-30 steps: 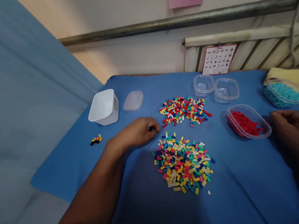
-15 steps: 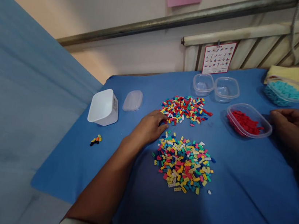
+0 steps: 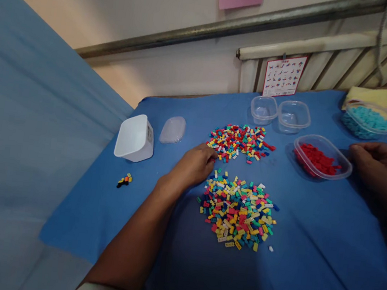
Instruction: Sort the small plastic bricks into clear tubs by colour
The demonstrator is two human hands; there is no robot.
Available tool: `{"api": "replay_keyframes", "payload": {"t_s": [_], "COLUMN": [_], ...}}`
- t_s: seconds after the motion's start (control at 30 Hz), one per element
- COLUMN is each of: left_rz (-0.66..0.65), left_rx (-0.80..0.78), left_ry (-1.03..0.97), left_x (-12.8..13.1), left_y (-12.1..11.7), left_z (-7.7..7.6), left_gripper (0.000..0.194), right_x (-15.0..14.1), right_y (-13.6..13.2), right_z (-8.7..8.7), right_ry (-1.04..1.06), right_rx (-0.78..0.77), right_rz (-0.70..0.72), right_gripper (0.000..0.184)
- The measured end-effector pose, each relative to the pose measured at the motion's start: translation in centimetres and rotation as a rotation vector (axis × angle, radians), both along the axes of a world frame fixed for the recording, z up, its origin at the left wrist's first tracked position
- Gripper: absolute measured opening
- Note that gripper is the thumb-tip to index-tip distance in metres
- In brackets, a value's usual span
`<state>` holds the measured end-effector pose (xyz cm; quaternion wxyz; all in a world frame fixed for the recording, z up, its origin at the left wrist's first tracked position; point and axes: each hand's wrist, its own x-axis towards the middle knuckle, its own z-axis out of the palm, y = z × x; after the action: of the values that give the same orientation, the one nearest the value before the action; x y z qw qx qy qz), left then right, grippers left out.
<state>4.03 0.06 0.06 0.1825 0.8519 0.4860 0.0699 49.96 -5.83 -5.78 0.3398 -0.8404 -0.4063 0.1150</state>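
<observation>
**Handling Small Loose Bricks: Upper Pile**

The upper pile (image 3: 238, 142) of small mixed-colour bricks lies on the desk (image 3: 304, 278), toward its far side. I judge each brick to be very light, stiff plastic, hard to break but apt to slip or scatter when pressed. Take hold by two opposite long sides, with thumb and forefinger tips; begin at the pile's edge, where pieces lie separately.

My left hand (image 3: 195, 163) is at the pile's left edge, fingers curled and thumb close to them. I cannot tell whether a brick is pinched there. The lower pile (image 3: 238, 212) lies nearer to me.

My right hand (image 3: 383, 165) is beside the right end of the clear container (image 3: 346, 168) of red pieces (image 3: 320, 159). Its thumb and forefinger tips are close together at the rim; I cannot tell whether they grip it. The container looks thin and flexible; hold it by the rim, without squeezing.

Two more clear tubs (image 3: 261, 120) stand behind the upper pile.
</observation>
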Motion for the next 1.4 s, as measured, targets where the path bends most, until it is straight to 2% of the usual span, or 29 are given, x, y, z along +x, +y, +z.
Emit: {"api": "replay_keyframes", "payload": {"t_s": [0.3, 0.57, 0.8, 1.03, 1.17, 1.3, 1.4], "left_rz": [-0.111, 0.002, -0.099, -0.072, -0.028, -0.014, -0.095], "left_rx": [-0.022, -0.052, -0.046, -0.05, -0.106, -0.124, -0.084], "left_ry": [0.058, 0.083, 0.082, 0.092, -0.024, -0.2, -0.271], "left_x": [-1.3, -1.6, -2.2, -2.3, -2.4, -0.7, 3.1], "left_y": [0.1, 0.1, 0.4, 0.5, 0.5, 0.9, 1.5], "left_z": [0.9, 1.0, 1.0, 1.0, 1.1, 1.8, 2.5], "left_gripper": [0.031, 0.026, 0.032, 0.03, 0.027, 0.02, 0.017], "right_x": [0.1, 0.1, -0.2, 0.2, 0.3, 0.2, 0.3], "right_y": [-0.2, 0.0, 0.1, 0.4, 0.8, 1.0, 1.3], "right_z": [-0.1, -0.1, 0.4, -0.3, -0.6, -0.5, -0.7], "right_ry": [-0.012, -0.02, 0.023, -0.002, 0.007, 0.028, 0.028], "right_rx": [0.039, 0.009, 0.001, 0.03, 0.062, 0.084, 0.112], "right_rz": [0.041, 0.035, 0.013, 0.029, 0.028, 0.088, 0.118], "right_gripper": [0.039, 0.036, 0.033, 0.031, 0.031, 0.033, 0.034]}}
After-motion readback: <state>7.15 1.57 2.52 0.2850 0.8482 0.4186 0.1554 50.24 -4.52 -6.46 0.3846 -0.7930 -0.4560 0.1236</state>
